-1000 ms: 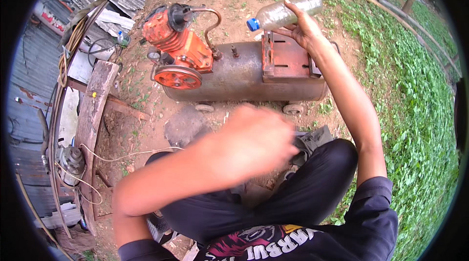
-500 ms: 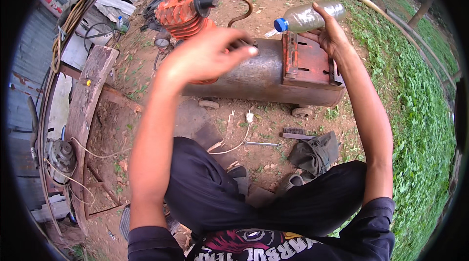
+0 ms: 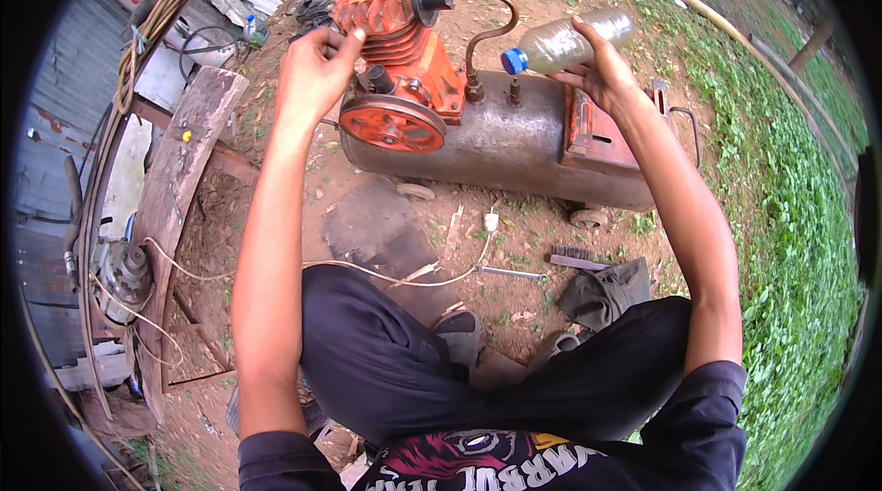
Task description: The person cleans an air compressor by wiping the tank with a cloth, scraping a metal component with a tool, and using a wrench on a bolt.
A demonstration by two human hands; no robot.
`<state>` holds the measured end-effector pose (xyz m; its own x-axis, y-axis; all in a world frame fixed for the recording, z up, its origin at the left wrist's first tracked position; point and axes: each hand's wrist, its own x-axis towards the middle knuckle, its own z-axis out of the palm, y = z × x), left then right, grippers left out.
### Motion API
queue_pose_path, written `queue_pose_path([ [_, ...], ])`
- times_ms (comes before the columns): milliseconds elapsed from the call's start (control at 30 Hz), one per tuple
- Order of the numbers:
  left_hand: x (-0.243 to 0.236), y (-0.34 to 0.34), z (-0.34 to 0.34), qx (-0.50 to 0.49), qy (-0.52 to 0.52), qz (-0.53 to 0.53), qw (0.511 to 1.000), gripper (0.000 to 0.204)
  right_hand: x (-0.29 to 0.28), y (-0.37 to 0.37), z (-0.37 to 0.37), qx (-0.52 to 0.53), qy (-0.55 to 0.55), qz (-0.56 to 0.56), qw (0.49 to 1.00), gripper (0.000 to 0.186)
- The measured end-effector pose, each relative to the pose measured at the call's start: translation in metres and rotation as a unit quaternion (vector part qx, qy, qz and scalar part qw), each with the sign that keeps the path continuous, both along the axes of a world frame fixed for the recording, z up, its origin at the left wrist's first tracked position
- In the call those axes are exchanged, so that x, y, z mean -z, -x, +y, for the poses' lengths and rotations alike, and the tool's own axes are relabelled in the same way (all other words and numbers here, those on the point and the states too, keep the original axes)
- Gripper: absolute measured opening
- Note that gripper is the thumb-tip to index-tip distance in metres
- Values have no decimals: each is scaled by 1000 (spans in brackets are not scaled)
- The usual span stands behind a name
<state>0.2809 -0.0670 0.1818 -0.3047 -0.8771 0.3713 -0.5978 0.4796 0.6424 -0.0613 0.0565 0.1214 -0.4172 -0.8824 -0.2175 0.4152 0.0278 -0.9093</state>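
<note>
My right hand [image 3: 602, 67] is wrapped round a clear plastic bottle [image 3: 579, 39] with a blue cap and cloudy liquid inside. The bottle lies nearly sideways above the rusty tank [image 3: 501, 146] of an air compressor, its capped end lower and to the left. Beside the orange finned pump [image 3: 400, 32] is my left hand [image 3: 317, 68], its fingers curled in and the thumb toward the fins. What those fingers hold, if anything, is hidden. An orange pulley wheel [image 3: 392, 126] sits below the pump, and a bent copper pipe [image 3: 505, 18] runs from its head to the tank.
On the dirt before me lie a wrench [image 3: 514, 273], a brush [image 3: 577, 259], a dark cloth [image 3: 606, 293] and a white plug [image 3: 491, 221] on a cord. A wooden plank [image 3: 179, 188] stands at the left, near an electric motor [image 3: 121, 280]. Grass [image 3: 799, 261] covers the right side.
My left hand has swung left from in front of the tank to beside the pump, uncovering the pulley. The bottle stays in my right hand. The view has shifted slightly.
</note>
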Motion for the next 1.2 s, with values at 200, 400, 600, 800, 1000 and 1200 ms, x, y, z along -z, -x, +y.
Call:
queue_pose_path([
  [200, 13, 12, -24, 0, 110, 192, 975, 58, -1, 16, 5, 58, 29, -9, 998, 73],
  [400, 19, 39, -12, 21, 34, 162, 986, 72, -14, 20, 11, 101, 94, -50, 989, 75],
  [600, 22, 25, -21, 41, -40, 210, 976, 68, -33, -3, 18, 94, 168, -133, 972, 77],
  [800, 10, 27, -15, 24, -10, 96, 995, 67, -90, -30, 7, 49, 226, -138, 963, 68],
  [1000, -19, 32, 7, 59, -163, 103, 980, 75, -146, -63, -50, -29, 256, -47, 965, 60],
  [1200, -17, -18, -6, 140, -340, 213, 905, 75, -192, -114, -106, -29, 228, 283, 931, 77],
])
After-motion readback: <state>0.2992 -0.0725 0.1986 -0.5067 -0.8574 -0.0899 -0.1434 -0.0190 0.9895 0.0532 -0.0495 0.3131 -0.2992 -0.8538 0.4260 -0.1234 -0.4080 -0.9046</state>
